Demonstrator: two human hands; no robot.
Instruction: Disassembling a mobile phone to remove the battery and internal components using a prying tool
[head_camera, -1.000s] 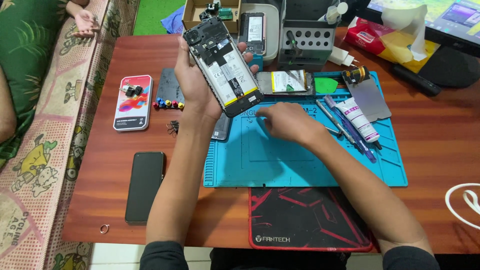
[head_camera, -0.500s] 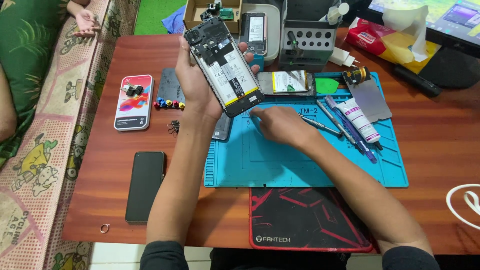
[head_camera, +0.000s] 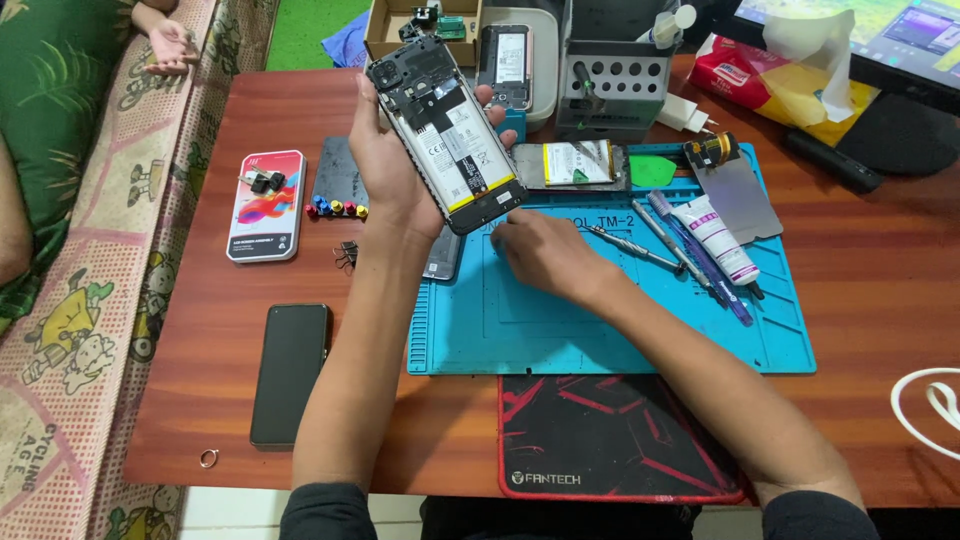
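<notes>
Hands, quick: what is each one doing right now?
Left hand: closed around the opened phone, holding it up.
Right hand: down on the blue mat, fingers curled; cannot tell if it holds anything.

You face reddish-brown glossy wooden table (head_camera: 860, 300), evenly lit. Left of table: patterned beige fabric couch (head_camera: 70, 300) with green leaf-print cushion (head_camera: 50, 110). Beyond table's far edge: green floor mat (head_camera: 310, 30).
</notes>
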